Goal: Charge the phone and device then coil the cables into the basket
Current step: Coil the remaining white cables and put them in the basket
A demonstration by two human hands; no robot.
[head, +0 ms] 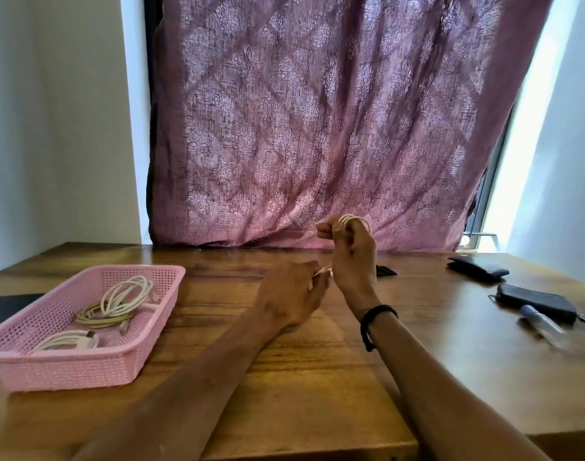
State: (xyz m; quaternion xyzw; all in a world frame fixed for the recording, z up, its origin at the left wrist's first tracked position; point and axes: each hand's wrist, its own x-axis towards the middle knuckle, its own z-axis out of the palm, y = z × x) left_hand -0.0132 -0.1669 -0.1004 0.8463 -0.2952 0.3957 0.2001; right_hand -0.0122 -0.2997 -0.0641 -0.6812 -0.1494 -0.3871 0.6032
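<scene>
Curtain (317,121), mauve, patterned, fills the back wall at 12 o'clock. Wooden table (284,377) below it takes the rest of the view.

Pink basket (144,334) at 9 o'clock, perforated, shallow. Two coiled white cables already lie in it: a bigger coil (118,302) toward the back, a smaller one (68,339) near the front rim.

Phone (537,302) at 3 o'clock, dark, flat on the table. A pen-like tube (540,324) lies just in front of it. Dark wallet (477,268) at 2 o'clock. Another dark flat thing (8,306) behind the basket, partly hidden.

Right hand (351,251), raised over table centre, fingers curled round loops of the cable (352,219); wristband (372,322) below. Left hand (294,291) just beside and lower, pinching the loose run of the same cable near its end.

Cable looks light, limp, a bit springy; loops will likely sprawl if let go. Best held across the whole bundle, tail tucked under a turn.

Path to the basket, 9 o'clock, looks open; only the coils inside limit where it can lie.
</scene>
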